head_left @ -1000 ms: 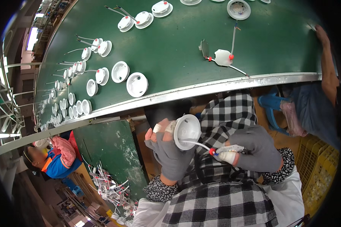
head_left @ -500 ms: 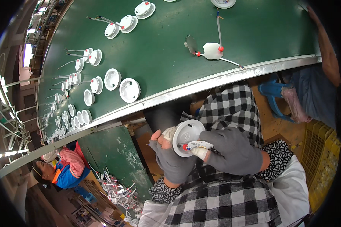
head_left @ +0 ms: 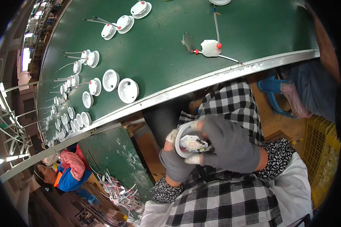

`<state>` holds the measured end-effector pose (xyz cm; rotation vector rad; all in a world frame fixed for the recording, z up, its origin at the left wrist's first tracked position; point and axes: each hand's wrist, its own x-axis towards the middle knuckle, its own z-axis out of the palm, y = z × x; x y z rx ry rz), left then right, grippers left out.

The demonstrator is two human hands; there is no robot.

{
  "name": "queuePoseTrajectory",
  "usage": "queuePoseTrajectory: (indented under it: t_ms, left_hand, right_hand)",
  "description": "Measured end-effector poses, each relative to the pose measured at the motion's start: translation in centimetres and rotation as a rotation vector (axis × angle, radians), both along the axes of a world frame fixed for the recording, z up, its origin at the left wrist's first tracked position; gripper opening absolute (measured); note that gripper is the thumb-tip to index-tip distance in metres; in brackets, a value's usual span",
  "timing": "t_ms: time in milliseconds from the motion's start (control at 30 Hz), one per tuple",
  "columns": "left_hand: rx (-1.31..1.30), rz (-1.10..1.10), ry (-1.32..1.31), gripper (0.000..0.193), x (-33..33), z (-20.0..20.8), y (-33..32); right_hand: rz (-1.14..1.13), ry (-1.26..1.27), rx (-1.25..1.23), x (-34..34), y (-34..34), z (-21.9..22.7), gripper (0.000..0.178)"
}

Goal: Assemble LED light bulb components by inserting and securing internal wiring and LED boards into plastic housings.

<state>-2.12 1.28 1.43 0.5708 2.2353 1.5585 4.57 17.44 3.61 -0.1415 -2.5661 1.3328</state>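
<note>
In front of my lap I hold a white round lamp housing (head_left: 180,150) tilted with its open side up. My left hand (head_left: 174,162), in a grey fingerless glove with wrapped fingertips, is closed on its left rim. A board with a ring of yellow LEDs (head_left: 192,143) lies in the housing, face up and partly covered. My right hand (head_left: 227,145), gloved the same way, curls round the right side. Its fingers are at the upper rim, its thumb at the lower rim; some fingers are blurred.
Rows of white housings (head_left: 128,90), many with wires, stand on the green workbench (head_left: 159,56) with a metal edge. A white plate with wires (head_left: 211,48) lies near that edge. Wired parts (head_left: 119,191) are piled lower left. Another person (head_left: 70,174) sits left; a yellow crate (head_left: 316,147) stands right.
The board has gone from edge-on in my right hand to lying face up inside the housing. My right hand has spread over the housing's right side. The view has shifted slightly.
</note>
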Motion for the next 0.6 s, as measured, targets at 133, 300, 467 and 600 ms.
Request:
queuePoseTrajectory:
  t_ms: [133,300,467,600]
  left_hand:
    - [-0.288,-0.164,0.448,0.083,-0.2,-0.3,-0.4]
    - [-0.161,-0.278,0.28,0.092,-0.6,-0.4,-0.9]
    - [-0.223,-0.466,0.087,0.056,-3.5,0.7,-2.9]
    - [-0.221,-0.543,-0.093,0.036,-3.4,0.9,-3.5]
  right_hand:
    - [-0.03,0.121,0.091,-0.6,1.2,-0.5,0.077]
    - [0.025,0.038,0.0,0.0,0.8,-0.8,0.087]
    - [0.045,0.02,0.102,0.7,1.1,-0.9,0.087]
    - [0.074,-0.031,0.179,1.0,0.9,-0.7,0.088]
